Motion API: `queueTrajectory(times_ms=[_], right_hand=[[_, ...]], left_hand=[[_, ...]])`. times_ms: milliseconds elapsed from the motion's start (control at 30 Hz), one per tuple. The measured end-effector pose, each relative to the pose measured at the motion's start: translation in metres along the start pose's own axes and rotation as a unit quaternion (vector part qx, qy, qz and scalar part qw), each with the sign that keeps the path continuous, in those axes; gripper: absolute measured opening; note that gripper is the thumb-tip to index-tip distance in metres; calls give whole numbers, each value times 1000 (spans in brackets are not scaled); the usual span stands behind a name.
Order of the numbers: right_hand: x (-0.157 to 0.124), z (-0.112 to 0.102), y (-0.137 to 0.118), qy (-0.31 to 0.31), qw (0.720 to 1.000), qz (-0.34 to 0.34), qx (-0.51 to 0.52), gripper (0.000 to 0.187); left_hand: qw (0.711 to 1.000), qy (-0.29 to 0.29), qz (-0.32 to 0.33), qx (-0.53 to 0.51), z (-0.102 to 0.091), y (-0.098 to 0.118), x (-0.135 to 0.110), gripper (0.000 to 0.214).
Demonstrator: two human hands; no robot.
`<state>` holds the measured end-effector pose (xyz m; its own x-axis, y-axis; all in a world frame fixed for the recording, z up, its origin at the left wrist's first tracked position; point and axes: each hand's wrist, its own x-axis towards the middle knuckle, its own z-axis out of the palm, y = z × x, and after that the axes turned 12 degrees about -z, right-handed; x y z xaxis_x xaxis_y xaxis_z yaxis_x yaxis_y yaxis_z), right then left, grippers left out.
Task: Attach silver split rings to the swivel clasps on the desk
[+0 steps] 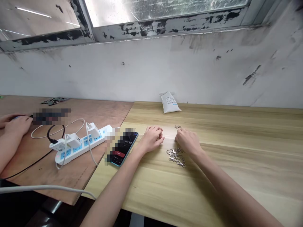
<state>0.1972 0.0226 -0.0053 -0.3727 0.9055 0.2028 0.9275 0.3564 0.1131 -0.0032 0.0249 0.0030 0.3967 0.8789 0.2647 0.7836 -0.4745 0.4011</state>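
With one metal clasp (177,127) lying apart from the heaped pile of clasps (176,156), the left hand (152,137) and right hand (188,141) rest curled, slightly apart, any contents hidden.

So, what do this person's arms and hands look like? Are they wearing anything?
The left arm and right arm are bare to the picture's edge: no sleeves, watch or bracelet. The left hand and right hand wear no gloves; rings cannot be made out.
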Motion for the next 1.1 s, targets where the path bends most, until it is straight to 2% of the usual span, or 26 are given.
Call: queueTrajectory(times_ms=[67, 133, 233, 300, 367, 433, 500, 600, 667, 733, 1100], right_hand=[[-5, -1, 1, 5, 999, 5, 43, 23], [-12, 1, 2, 29, 991, 16, 128, 22], [-20, 7, 4, 92, 947, 30, 306, 23], [-22, 12, 5, 121, 884, 46, 450, 27], [-22, 15, 6, 126, 798, 78, 584, 31], [-21, 14, 6, 126, 721, 108, 673, 35], [-20, 12, 4, 124, 666, 117, 727, 36], [-21, 9, 1, 115, 611, 111, 776, 36], [-22, 8, 0, 107, 591, 104, 792, 35], [-22, 8, -1, 103, 584, 98, 799, 34], [-24, 7, -3, 98, 581, 115, 800, 35]], left_hand=[[1000, 0, 3, 0, 1, -1, 0, 15], [1000, 1, 7, 1, 1, 0, 0, 15], [1000, 2, 15, 4, -1, 2, -1, 15], [1000, 2, 20, 4, -2, 4, -1, 15], [1000, 9, 22, -2, -3, 7, -1, 16], [999, 22, 22, -11, -4, 9, -1, 16], [999, 34, 23, -18, -4, 10, -1, 15], [999, 39, 29, -19, -3, 11, -1, 16], [998, 40, 32, -20, -2, 12, -1, 16], [998, 43, 33, -23, -2, 13, -1, 15], [998, 29, 34, -32, 0, 17, -2, 17]])
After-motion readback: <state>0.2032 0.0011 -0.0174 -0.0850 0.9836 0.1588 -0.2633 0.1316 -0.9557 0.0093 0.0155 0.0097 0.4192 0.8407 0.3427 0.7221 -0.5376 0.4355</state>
